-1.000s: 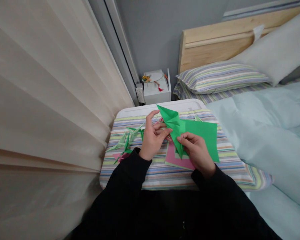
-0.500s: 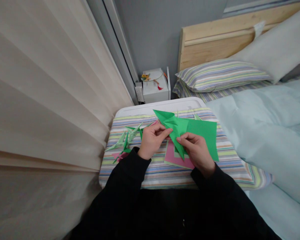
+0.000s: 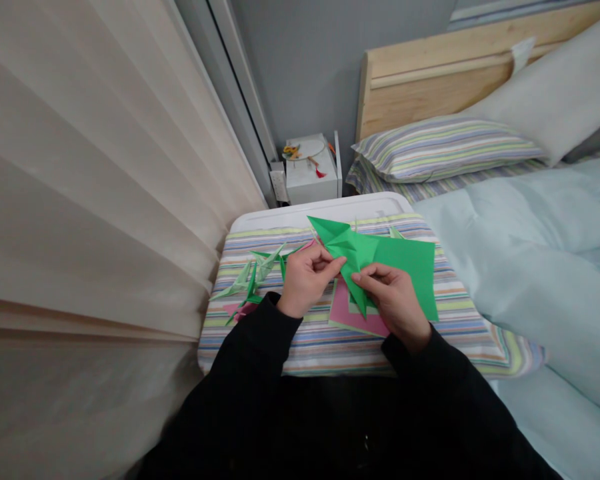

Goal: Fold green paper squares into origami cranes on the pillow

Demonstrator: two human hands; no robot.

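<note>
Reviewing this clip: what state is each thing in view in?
Green origami paper, partly folded, held up.
Left hand, pinching the paper.
Right hand, pinching the paper.
Pink paper sheets, lying flat.
Folded paper cranes, lying heaped.
Curtain, drawn.

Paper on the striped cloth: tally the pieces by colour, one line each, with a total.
Green sheet, held up: 1
Green folded cranes: 2
Pink sheet: 1
Pink folded piece: 1
Total: 5 (the overlapping left pile is hard to separate)
</note>
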